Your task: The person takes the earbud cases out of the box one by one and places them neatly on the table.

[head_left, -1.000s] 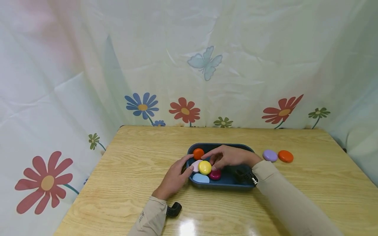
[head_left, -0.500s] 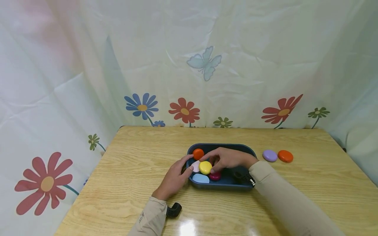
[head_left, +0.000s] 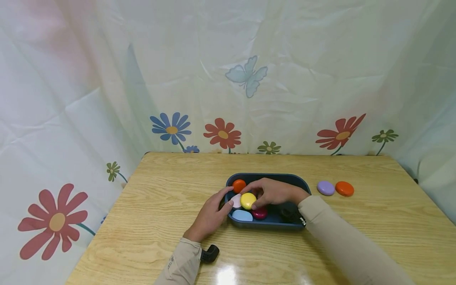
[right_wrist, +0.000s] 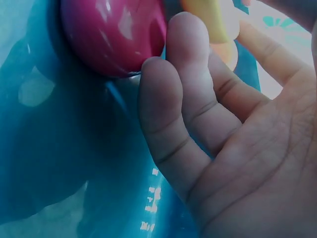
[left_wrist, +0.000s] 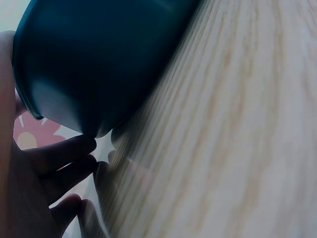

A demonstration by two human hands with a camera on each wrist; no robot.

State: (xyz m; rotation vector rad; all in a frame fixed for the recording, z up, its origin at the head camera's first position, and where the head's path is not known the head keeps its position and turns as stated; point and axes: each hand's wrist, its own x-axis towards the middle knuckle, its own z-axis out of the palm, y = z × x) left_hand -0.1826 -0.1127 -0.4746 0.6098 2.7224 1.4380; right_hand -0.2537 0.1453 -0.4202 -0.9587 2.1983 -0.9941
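A dark blue oval-ended tray (head_left: 270, 225) stands on the wooden table. My left hand (head_left: 210, 215) holds its left end, thumb and index finger at the rim; the left wrist view shows other fingers by the outer wall. Inside the tray, my right hand (head_left: 274, 190) pinches a glossy yellow disc (head_left: 248, 201) between thumb and index finger. The disc overlaps a pale pink disc (head_left: 236, 201). Beside it lie an orange-red disc (head_left: 239, 186), a light blue disc (head_left: 242, 215) and a magenta disc (right_wrist: 111, 37). My right hand's other fingers are bent near the magenta one.
To the right of the tray, a lilac disc (head_left: 325, 188) and another orange-red disc (head_left: 344, 189) lie on the table (head_left: 160, 190). Behind the table hangs a pale curtain (head_left: 292, 79) printed with flowers and a butterfly.
My right hand has shifted slightly, and the yellow disc has moved a little to the right with it. The left hand and the tray have stayed put.
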